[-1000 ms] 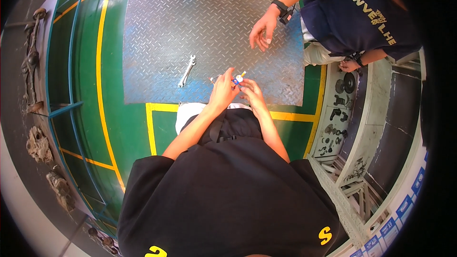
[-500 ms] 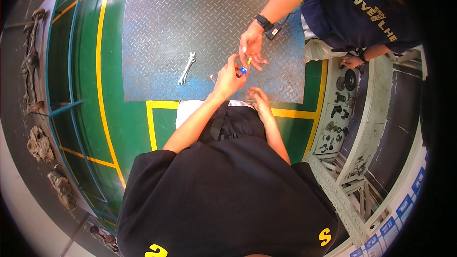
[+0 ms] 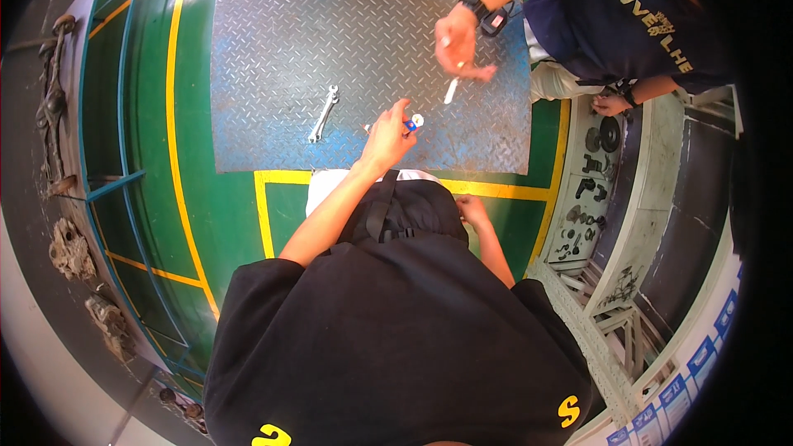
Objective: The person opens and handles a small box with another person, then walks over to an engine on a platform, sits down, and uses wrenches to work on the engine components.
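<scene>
My left hand (image 3: 387, 142) is over the near part of the steel plate table (image 3: 273, 58), fingers closed round a small blue and white thing (image 3: 410, 125) with a round white end; its kind is too small to make out. My right hand (image 3: 472, 211) hangs lower, beside my waist and off the table, its fingers mostly hidden. Left of my left hand lies a silver wrench (image 3: 325, 116). Across from me, a co-worker's hand (image 3: 459, 41) is above the plate, and a short white stick (image 3: 451, 91) shows just below its fingers.
A small black device (image 3: 494, 23) with a cable lies by the co-worker's wrist. At right, a pale shelf (image 3: 570, 198) carries dark metal parts. A blue metal frame (image 3: 116, 190) stands at left on the green floor (image 3: 198, 107) with yellow lines.
My right hand has drawn back from the table edge toward my side. The co-worker's hand has moved away from my left hand. My left hand has shifted slightly left, still holding the small thing.
</scene>
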Tool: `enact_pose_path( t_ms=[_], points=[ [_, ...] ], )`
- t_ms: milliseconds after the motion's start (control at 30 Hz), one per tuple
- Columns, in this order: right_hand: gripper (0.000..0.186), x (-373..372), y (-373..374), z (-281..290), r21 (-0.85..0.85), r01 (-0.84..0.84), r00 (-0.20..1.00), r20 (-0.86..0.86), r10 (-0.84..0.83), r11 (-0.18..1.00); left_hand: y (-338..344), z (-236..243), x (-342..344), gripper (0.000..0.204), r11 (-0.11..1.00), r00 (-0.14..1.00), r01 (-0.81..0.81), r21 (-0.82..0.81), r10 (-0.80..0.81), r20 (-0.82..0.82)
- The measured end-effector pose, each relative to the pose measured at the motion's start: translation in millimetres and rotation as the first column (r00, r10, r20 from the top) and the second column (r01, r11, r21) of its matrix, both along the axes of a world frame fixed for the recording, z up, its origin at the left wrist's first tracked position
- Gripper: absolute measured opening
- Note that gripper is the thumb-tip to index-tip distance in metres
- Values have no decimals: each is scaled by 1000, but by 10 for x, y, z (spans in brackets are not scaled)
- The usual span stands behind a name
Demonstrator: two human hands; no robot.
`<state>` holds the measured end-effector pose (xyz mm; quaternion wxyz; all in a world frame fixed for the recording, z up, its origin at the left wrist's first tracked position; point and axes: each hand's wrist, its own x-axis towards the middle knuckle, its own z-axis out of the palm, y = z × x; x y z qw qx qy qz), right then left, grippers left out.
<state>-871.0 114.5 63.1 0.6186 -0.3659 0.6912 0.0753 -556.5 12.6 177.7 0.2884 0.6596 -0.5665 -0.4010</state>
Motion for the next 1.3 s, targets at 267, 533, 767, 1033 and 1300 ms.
enact_pose_path(
  t_ms=[267,533,767,1033,1300],
  points=[
    [34,-150,274,354,67,220,939,256,-230,973,423,-297,227,47,991,998,-33,-126,38,41],
    [32,320,-78,851,57,121,868,478,-133,991,591,-244,311,41,976,985,84,-202,-50,166],
    [35,933,259,836,-286,583,798,376,-470,760,533,-185,263,32,974,983,119,-193,-87,164],
    [37,1049,158,784,-370,447,881,338,-330,814,394,-184,273,28,978,978,124,-166,-93,187],
    [37,1252,29,662,-430,396,908,316,-276,811,331,-381,373,30,955,976,200,-218,-176,126]
  ],
)
